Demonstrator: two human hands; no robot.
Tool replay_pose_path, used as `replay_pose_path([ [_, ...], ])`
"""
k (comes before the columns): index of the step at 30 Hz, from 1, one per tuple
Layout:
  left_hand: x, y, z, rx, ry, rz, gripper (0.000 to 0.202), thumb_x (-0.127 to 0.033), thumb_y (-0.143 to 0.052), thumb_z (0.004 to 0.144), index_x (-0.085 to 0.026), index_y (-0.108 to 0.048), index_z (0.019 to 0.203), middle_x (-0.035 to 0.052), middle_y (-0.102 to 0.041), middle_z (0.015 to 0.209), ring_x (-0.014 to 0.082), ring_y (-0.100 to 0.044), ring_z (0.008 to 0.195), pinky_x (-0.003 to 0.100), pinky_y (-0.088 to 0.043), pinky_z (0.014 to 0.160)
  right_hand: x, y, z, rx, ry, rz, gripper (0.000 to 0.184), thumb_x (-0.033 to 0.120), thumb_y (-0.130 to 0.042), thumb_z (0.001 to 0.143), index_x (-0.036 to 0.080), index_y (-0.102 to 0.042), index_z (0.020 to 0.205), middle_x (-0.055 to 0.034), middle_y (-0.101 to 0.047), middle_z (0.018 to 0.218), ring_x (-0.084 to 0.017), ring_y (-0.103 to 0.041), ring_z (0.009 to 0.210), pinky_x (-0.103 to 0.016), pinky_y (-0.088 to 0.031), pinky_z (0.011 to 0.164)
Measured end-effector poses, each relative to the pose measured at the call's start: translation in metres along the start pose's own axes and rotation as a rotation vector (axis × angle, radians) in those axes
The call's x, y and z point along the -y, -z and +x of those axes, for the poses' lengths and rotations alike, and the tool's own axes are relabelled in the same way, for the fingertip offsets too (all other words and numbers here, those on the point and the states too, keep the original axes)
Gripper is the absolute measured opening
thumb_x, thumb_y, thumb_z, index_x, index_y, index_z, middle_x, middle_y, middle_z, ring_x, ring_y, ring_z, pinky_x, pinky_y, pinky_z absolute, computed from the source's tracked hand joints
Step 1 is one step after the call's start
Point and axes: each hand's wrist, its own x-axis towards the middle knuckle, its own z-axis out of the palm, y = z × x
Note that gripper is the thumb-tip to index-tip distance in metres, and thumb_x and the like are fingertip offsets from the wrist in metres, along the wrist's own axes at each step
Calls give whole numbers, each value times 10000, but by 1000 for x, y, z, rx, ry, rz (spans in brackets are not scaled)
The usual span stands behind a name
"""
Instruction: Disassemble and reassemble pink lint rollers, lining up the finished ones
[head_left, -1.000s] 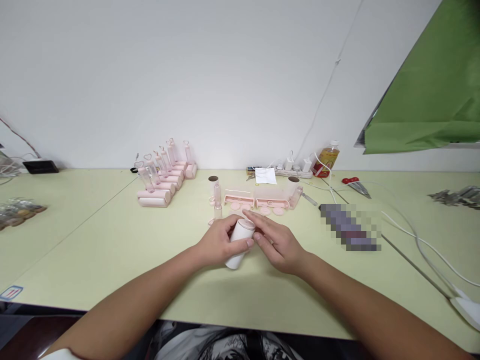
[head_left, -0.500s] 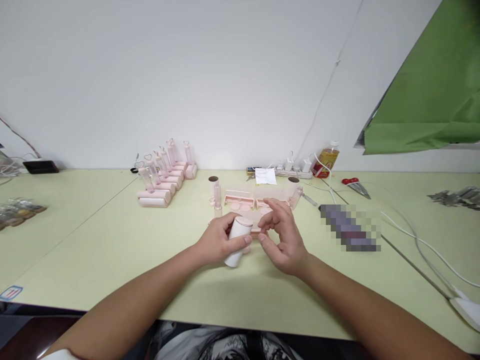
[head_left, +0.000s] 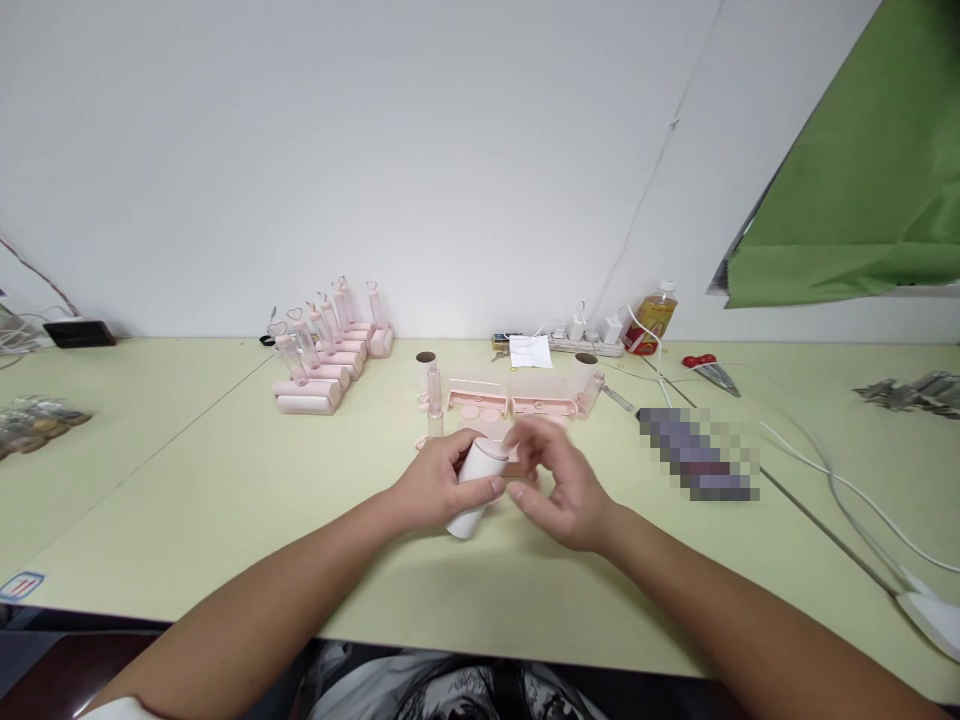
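Right grip [head_left: 559, 490] has moved nearer the smooth white tube [head_left: 475, 465], curled, apart; I record left grip [head_left: 433, 485] clamped on its round side.

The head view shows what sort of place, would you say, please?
Probably a workroom or small workshop: matching pink pieces are lined up on the table, with a red-handled tool and a power strip.

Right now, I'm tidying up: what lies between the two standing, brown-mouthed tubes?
The head view shows two open pink cases between the left tube and right tube, set slightly nearer.
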Motion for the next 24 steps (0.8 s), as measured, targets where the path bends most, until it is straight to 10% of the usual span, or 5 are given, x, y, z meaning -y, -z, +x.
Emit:
replay_pose_path([
  [3,-2,-2,-1,45,-41,39,344,-380,-701,710,-169,-647,977,40,-696,901,208,-625,814,279,-471,707,-1,2,0,181,16,-27,547,198,-586,815,261,-399,1325,-38,-518,966,-118,-446,654,-281,-432,581],
  [10,-1,-3,0,55,-42,18,389,-394,-674,737,-167,-631,1050,53,-689,929,208,-617,828,288,-473,712,-1,1,1,120,95,-23,511,180,-585,818,249,-435,1302,-46,-516,956,-127,-447,672,-277,-429,576],
  [20,1,0,0,56,-20,125,351,-456,-671,740,-157,-606,912,3,-608,779,144,-532,695,240,-403,599,-6,-2,-3,-197,48,30,611,158,-582,780,280,-378,1342,-84,-401,1136,-137,-481,730,-295,-465,569],
  [24,-1,-3,0,80,-78,76,331,-414,-656,753,-176,-616,980,20,-665,901,176,-585,801,276,-453,723,-3,-2,-2,113,58,27,542,168,-570,812,275,-416,1321,-43,-521,984,-125,-496,680,-290,-481,607],
])
